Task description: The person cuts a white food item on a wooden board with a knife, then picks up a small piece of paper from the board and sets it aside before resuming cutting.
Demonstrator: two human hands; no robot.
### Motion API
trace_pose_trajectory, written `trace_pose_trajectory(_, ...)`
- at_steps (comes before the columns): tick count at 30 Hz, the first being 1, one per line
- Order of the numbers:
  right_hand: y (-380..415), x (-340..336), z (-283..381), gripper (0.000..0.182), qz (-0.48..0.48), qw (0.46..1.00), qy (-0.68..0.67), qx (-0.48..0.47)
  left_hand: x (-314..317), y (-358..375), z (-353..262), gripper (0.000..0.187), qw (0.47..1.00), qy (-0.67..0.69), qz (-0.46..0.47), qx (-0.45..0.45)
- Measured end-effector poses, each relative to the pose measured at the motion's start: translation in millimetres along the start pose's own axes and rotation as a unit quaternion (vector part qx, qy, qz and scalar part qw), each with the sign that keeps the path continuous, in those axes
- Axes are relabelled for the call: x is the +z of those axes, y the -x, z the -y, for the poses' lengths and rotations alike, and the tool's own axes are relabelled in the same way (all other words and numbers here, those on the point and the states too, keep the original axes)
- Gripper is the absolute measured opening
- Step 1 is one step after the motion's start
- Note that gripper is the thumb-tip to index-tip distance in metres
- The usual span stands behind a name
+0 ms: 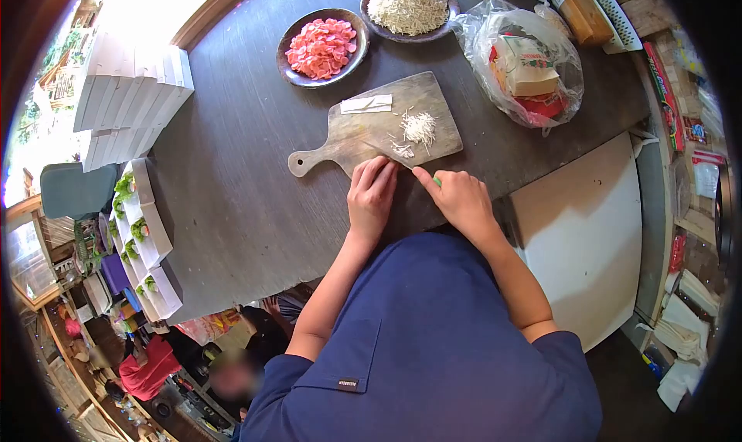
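A wooden cutting board (363,137) with a handle lies on the dark table. On it are flat white strips (366,104) and a small pile of fine white shreds (419,130). My right hand (462,202) is closed around the green handle of a knife (403,161), whose blade points left over the board's near edge. My left hand (372,198) rests at that edge beside the blade, fingers curled and pressed together. Whatever lies under those fingertips is hidden.
Beyond the board stand a bowl of pink slices (323,48) and a bowl of white shreds (408,8). A clear plastic bag (525,71) with packets sits right, near a grater (613,17). White boxes (131,94) are stacked left. Another person (259,341) is beyond the table's left side.
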State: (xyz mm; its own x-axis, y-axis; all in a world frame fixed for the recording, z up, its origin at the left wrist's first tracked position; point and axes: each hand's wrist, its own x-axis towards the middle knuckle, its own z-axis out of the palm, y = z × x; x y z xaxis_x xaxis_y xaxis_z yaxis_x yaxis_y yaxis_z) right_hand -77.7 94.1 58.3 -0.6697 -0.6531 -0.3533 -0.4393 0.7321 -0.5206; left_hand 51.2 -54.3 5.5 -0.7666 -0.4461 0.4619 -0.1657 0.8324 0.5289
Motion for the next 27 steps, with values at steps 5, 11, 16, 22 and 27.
trace_pose_trajectory(5,6.5,-2.1,-2.6,0.079,0.007,1.0,0.015,0.01,0.1,1.5,2.5,0.023,1.0,0.002,0.003,-0.005)
trace_pose_trajectory(11,3.2,-5.0,-6.9,0.079,-0.002,0.999,0.045,-0.018,1.3,1.4,-1.2,0.023,1.0,0.001,0.003,-0.008)
trace_pose_trajectory(16,-10.4,7.6,-5.0,0.078,0.002,0.999,0.043,-0.025,1.4,4.2,-0.9,0.023,1.0,-0.012,0.007,-0.007)
trace_pose_trajectory(22,-17.0,1.4,3.6,0.082,-0.032,0.998,-0.001,-0.05,3.1,5.7,-0.4,0.023,1.0,-0.023,0.001,-0.012)
trace_pose_trajectory(27,-3.6,-12.7,-10.4,0.08,0.007,0.999,0.029,-0.042,7.1,4.4,-6.4,0.022,0.999,-0.03,-0.02,-0.021)
